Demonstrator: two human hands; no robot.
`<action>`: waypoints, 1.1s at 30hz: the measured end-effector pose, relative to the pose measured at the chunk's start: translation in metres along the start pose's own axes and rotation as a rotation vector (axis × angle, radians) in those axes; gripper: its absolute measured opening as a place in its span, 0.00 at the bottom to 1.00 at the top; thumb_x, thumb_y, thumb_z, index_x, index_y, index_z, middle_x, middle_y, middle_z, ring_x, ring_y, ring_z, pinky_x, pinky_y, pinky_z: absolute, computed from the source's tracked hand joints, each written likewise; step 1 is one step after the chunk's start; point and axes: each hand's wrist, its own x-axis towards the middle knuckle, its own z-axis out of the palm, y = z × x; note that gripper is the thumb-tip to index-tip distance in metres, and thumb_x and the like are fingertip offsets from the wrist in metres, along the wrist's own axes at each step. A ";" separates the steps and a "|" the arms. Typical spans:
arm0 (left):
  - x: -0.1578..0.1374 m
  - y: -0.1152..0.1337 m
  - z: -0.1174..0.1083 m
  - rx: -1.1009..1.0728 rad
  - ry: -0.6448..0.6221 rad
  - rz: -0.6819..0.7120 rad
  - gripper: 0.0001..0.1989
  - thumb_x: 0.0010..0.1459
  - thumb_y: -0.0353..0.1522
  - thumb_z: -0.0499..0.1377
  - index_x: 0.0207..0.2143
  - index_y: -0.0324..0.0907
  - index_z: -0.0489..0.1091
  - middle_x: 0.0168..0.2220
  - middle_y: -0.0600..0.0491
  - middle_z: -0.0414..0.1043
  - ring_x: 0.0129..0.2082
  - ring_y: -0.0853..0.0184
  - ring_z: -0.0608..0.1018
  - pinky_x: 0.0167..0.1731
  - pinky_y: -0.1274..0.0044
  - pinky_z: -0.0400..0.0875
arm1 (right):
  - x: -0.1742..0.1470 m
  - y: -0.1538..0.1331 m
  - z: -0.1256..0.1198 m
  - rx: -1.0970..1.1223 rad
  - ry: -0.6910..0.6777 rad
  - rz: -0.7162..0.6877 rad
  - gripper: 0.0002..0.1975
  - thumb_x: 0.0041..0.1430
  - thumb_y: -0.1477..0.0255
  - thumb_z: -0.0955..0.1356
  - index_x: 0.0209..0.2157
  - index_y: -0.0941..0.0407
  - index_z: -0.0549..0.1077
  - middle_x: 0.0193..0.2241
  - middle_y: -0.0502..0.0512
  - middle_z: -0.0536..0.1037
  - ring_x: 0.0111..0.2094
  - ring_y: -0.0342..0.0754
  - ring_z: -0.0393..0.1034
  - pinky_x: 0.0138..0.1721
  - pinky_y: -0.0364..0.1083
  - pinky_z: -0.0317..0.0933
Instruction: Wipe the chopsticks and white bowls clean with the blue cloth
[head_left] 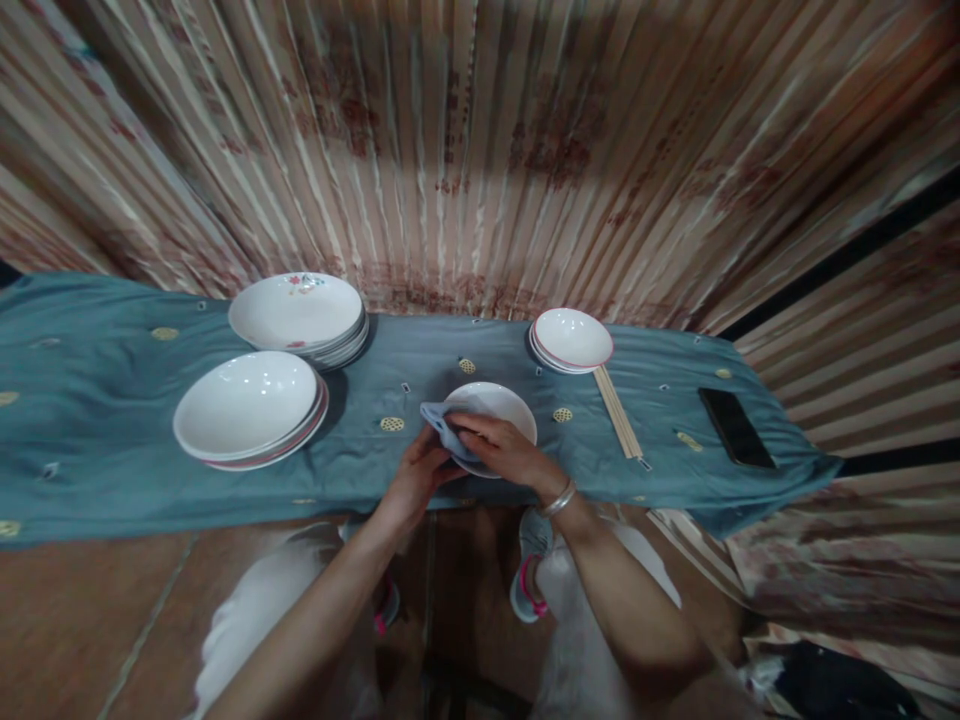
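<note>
A small white bowl (506, 402) is at the front middle of the cloth-covered table. My left hand (421, 470) grips its near left rim, fingers closed around the edge. In my right hand (504, 450) is a light blue cloth (448, 425), pressed against the bowl's inside and left rim. Part of the cloth folds up past the rim between both hands. A bracelet sits on my right wrist. My fingers hide the near left portion of the bowl.
Stacked large bowls (247, 405) and stacked flower-patterned plates (296, 310) stand left. Red-rimmed small bowls (574, 338) are stacked at back right, with chopsticks (618, 412) beside them. A black phone (736, 428) lies farther right. A pleated curtain (465, 150) hangs behind the table (97, 440).
</note>
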 end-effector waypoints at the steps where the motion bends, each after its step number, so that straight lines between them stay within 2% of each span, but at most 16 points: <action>1: 0.000 0.000 0.000 -0.004 -0.002 0.005 0.24 0.45 0.30 0.65 0.47 0.44 0.71 0.44 0.51 0.74 0.40 0.63 0.77 0.41 0.66 0.75 | 0.002 0.002 0.003 -0.053 0.036 -0.016 0.19 0.65 0.72 0.59 0.55 0.57 0.68 0.53 0.59 0.73 0.54 0.48 0.65 0.58 0.50 0.57; 5: -0.001 0.001 0.002 -0.016 -0.011 0.004 0.26 0.44 0.28 0.64 0.49 0.46 0.70 0.50 0.51 0.71 0.45 0.61 0.75 0.43 0.65 0.75 | 0.010 0.005 0.010 -0.326 0.154 -0.008 0.20 0.64 0.74 0.59 0.57 0.58 0.65 0.54 0.62 0.70 0.55 0.51 0.64 0.58 0.53 0.57; 10: -0.001 0.002 0.001 -0.008 0.000 -0.016 0.30 0.44 0.29 0.65 0.53 0.46 0.68 0.56 0.47 0.68 0.51 0.53 0.73 0.40 0.63 0.76 | 0.015 -0.007 -0.002 -0.697 0.187 0.133 0.21 0.63 0.77 0.59 0.57 0.61 0.66 0.52 0.66 0.69 0.51 0.56 0.63 0.55 0.53 0.59; 14: -0.002 0.003 0.001 0.002 -0.013 -0.010 0.31 0.43 0.29 0.65 0.53 0.46 0.69 0.57 0.48 0.67 0.53 0.50 0.72 0.41 0.64 0.76 | 0.010 -0.010 -0.013 -0.860 0.211 0.236 0.18 0.64 0.76 0.58 0.54 0.59 0.68 0.50 0.64 0.70 0.48 0.55 0.63 0.51 0.53 0.60; 21: -0.002 0.004 0.002 0.039 -0.003 -0.002 0.33 0.42 0.30 0.66 0.54 0.45 0.69 0.60 0.47 0.63 0.54 0.49 0.70 0.39 0.66 0.77 | -0.011 -0.004 -0.025 -0.978 0.182 0.329 0.13 0.65 0.75 0.58 0.41 0.61 0.73 0.42 0.64 0.73 0.45 0.54 0.64 0.48 0.51 0.58; 26: -0.001 0.003 0.000 0.045 -0.017 0.006 0.32 0.42 0.30 0.65 0.54 0.46 0.69 0.60 0.47 0.64 0.54 0.49 0.71 0.39 0.66 0.77 | -0.029 -0.005 -0.029 -1.067 0.125 0.301 0.18 0.67 0.75 0.56 0.32 0.61 0.74 0.35 0.64 0.75 0.43 0.55 0.67 0.49 0.52 0.57; 30: 0.000 0.003 0.001 0.041 -0.018 0.008 0.31 0.42 0.29 0.65 0.52 0.46 0.70 0.60 0.48 0.64 0.53 0.50 0.71 0.39 0.66 0.76 | -0.042 -0.018 -0.030 -1.051 0.084 0.293 0.19 0.68 0.73 0.56 0.32 0.61 0.75 0.32 0.64 0.76 0.41 0.54 0.70 0.46 0.51 0.58; 33: -0.001 0.004 0.003 0.037 -0.020 0.006 0.30 0.42 0.30 0.65 0.52 0.47 0.70 0.59 0.48 0.65 0.51 0.52 0.73 0.38 0.67 0.76 | -0.044 -0.030 -0.033 -0.937 -0.018 0.337 0.19 0.68 0.69 0.57 0.35 0.61 0.76 0.34 0.63 0.78 0.40 0.54 0.71 0.41 0.49 0.59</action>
